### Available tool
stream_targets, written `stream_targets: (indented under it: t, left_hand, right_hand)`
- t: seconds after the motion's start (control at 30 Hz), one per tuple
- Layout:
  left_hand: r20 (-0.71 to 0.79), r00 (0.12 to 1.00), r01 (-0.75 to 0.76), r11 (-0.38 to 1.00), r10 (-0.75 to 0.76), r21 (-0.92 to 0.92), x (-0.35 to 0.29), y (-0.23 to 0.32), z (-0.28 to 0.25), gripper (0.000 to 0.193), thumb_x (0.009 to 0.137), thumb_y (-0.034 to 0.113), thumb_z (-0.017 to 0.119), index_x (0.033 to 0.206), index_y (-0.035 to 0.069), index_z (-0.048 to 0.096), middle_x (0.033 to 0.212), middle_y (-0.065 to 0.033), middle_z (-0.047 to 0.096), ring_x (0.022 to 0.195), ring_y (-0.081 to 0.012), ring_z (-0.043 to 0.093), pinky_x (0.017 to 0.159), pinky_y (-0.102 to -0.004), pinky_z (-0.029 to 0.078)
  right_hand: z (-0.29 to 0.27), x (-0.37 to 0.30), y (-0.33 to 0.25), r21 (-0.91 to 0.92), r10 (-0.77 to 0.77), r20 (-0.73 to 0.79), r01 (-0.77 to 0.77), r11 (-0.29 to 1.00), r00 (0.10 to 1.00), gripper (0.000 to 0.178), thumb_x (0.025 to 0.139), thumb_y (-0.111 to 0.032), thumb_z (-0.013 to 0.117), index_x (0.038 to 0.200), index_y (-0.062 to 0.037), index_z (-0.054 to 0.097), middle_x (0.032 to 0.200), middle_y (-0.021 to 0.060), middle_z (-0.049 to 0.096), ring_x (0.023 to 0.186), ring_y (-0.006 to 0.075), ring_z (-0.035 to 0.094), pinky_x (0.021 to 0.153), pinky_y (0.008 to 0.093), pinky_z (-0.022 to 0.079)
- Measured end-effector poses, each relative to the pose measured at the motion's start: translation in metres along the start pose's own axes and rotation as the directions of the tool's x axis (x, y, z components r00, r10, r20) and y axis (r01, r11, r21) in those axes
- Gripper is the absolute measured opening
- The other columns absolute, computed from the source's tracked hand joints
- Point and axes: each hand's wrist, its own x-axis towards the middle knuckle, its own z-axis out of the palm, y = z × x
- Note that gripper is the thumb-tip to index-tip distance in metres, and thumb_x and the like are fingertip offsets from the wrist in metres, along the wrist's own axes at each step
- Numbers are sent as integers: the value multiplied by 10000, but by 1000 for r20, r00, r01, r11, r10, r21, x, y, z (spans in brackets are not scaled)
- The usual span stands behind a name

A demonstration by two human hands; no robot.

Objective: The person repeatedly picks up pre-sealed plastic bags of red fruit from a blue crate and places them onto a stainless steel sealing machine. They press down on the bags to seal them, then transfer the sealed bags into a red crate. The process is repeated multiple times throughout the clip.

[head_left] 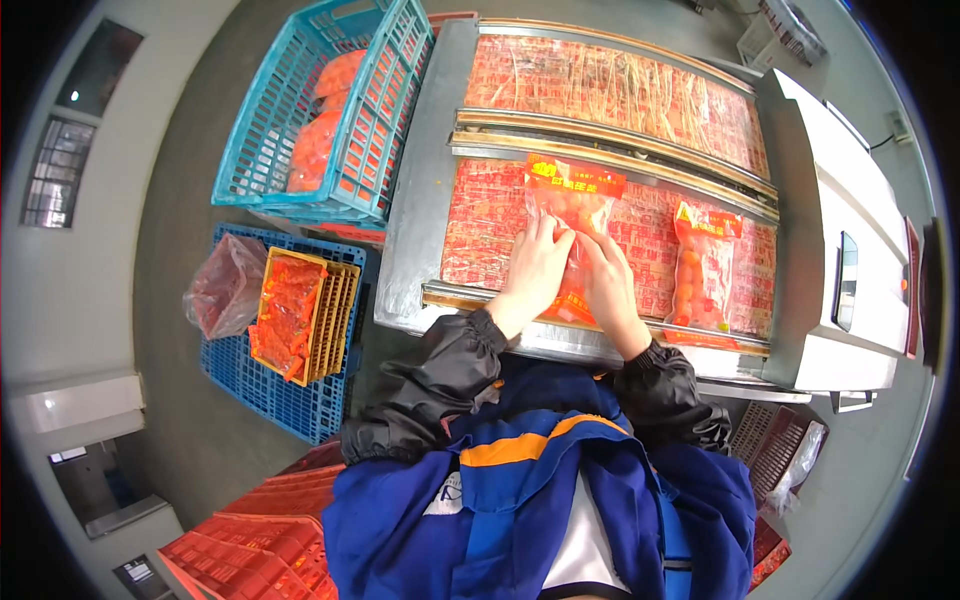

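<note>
A clear plastic bag with a red and yellow printed top (575,190) lies on the metal bed of what looks like a vacuum sealing machine. Round orange balls show inside it. My left hand (537,262) presses its bent fingers onto the bag's left side. From the right, my right hand (608,285) has its fingers closed on the same bag, close to the left thumb. The bag's lower end, partly hidden by my hands, reaches over the near sealing bar (660,330). A second filled bag (692,275) lies to the right, its lower end also across that bar.
Left of the machine stands a turquoise crate (262,150) with filled orange bags. Below it, a blue pallet (230,375) carries stacked yellow trays (345,310) with red-orange packaging and a clear plastic sack (225,285). Red crates (260,545) stand lower left; a white machine housing (840,250) rises at right.
</note>
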Motion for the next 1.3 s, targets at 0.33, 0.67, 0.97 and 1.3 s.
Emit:
stream_targets:
  t: [0.33,0.67,0.97,1.3]
  left_hand:
    - [149,985,55,974,-89,221,3,27,16,273,762,114,546,1006,-5,572,937,-108,507,923,-261,503,758,-370,432]
    - [175,983,15,939,48,-343,-25,-21,-4,322,836,153,561,1117,0,593,1072,-142,623,1042,-275,575,947,-361,427]
    - [1,997,-74,995,74,-65,9,-36,-8,222,763,111,643,978,55,647,918,-59,564,902,-254,551,768,-359,459]
    - [53,992,-102,980,112,-173,24,-43,-19,282,737,76,636,1017,50,620,963,-74,587,947,-257,559,791,-378,460]
  right_hand:
    - [18,-8,-3,-105,209,-33,-211,972,977,344,800,-44,528,1138,17,527,1064,193,570,999,334,556,822,387,481]
    - [-2,-9,1,-266,-35,57,49,963,998,263,787,-110,585,1038,-35,597,1102,139,574,1024,309,537,877,365,450]
    - [2,49,14,-271,-144,179,190,944,973,258,732,-97,611,985,-48,613,1022,179,483,996,333,499,776,379,477]
    - [-11,33,32,-114,-209,179,231,966,961,266,759,-127,617,1007,-32,619,999,111,583,912,295,571,795,383,475]
